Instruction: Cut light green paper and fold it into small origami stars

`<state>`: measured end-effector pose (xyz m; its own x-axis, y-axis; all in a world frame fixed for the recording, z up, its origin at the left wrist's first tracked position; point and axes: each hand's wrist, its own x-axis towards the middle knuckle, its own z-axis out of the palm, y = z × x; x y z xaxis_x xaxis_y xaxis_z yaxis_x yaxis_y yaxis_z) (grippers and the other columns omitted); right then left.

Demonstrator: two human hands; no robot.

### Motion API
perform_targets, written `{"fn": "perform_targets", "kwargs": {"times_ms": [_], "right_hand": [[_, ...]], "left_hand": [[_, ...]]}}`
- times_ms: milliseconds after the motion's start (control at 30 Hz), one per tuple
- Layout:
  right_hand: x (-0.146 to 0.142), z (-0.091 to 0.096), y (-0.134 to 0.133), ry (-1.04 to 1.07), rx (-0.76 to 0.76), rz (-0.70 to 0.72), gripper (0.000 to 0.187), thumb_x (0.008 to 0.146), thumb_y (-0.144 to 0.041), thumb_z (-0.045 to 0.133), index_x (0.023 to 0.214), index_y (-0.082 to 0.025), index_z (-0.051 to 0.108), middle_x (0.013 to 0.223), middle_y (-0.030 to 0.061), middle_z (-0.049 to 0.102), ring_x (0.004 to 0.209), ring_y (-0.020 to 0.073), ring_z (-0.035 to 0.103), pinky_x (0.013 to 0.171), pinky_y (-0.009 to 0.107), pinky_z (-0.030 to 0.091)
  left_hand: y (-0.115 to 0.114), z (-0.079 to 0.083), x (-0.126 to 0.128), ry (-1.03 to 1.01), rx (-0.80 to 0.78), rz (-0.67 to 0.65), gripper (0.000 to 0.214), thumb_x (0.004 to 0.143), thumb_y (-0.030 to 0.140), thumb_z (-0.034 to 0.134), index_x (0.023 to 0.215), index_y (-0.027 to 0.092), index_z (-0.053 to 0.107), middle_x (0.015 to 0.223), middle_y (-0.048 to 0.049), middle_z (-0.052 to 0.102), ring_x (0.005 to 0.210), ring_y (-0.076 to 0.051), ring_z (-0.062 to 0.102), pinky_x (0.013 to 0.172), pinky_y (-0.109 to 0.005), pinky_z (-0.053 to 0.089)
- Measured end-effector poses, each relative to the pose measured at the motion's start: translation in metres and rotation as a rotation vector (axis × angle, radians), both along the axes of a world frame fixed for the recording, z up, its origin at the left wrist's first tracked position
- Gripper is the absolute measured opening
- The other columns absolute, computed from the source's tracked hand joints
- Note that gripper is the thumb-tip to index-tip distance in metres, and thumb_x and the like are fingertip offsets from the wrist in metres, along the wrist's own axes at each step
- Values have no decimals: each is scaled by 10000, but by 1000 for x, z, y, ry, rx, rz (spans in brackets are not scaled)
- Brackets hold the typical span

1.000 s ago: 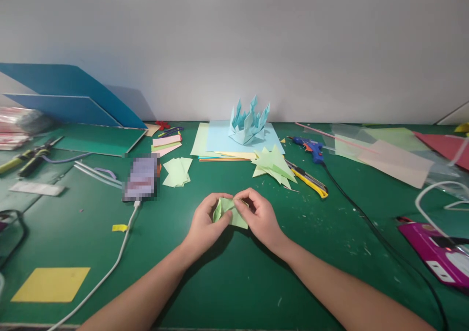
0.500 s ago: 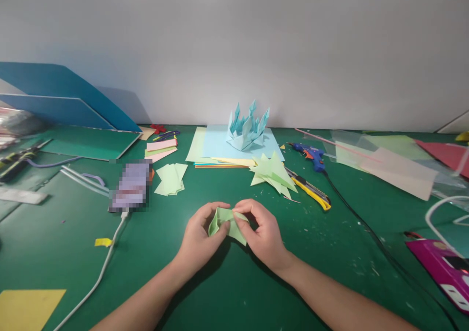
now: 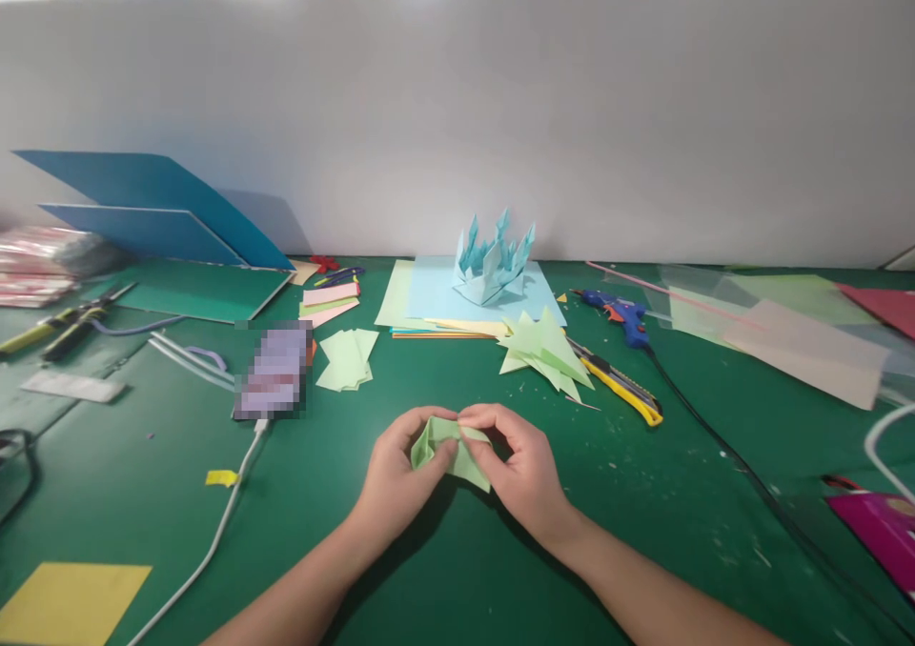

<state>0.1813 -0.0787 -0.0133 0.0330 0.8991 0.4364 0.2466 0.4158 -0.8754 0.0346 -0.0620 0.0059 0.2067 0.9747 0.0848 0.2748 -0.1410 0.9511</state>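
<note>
A small piece of light green paper (image 3: 468, 468), partly folded, is held between both hands above the green table. My left hand (image 3: 406, 465) grips its left part, thumb in front and fingers behind. The fingers of my right hand (image 3: 520, 465) pinch its upper right edge. At the paper's left end a fold stands open like a pocket; fingers cover part of the top edge. Beyond my hands lies a pile of pointed, folded light green paper pieces (image 3: 547, 353). Farther left is a small stack of flat light green paper slips (image 3: 348, 358).
A light blue folded-paper crown shape (image 3: 492, 274) stands on coloured sheets (image 3: 396, 293) at the back. To the right lie a yellow utility knife (image 3: 625, 393) and a blue glue gun (image 3: 621, 317) with its black cord. A blurred phone (image 3: 273, 372) with a white cable is at left.
The camera view has tilted up and shifted a little left, so the table appears lower and farther right. Both hands keep hold of the paper, with only slight finger movement.
</note>
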Motion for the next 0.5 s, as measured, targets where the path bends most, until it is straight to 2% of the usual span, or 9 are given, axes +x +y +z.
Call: {"fn": "perform_targets", "kwargs": {"times_ms": [267,500], "right_hand": [[-4,2,-2,38,-44,-7,83,814,-201,541,781,-211,617,815,43,683,753,171,644,665,277,532],[-9,3,-4,78,-34,-8,85,817,-231,550,767,-208,614,803,45,684,736,172,642,658,282,527]], "left_hand": [[-6,8,1,65,-7,94,206,677,273,609,863,221,683,845,-20,711,761,-199,634,694,-297,498],[-20,17,7,50,-49,228,224,675,264,600,873,203,686,749,-15,686,650,-171,603,588,-259,468]]}}
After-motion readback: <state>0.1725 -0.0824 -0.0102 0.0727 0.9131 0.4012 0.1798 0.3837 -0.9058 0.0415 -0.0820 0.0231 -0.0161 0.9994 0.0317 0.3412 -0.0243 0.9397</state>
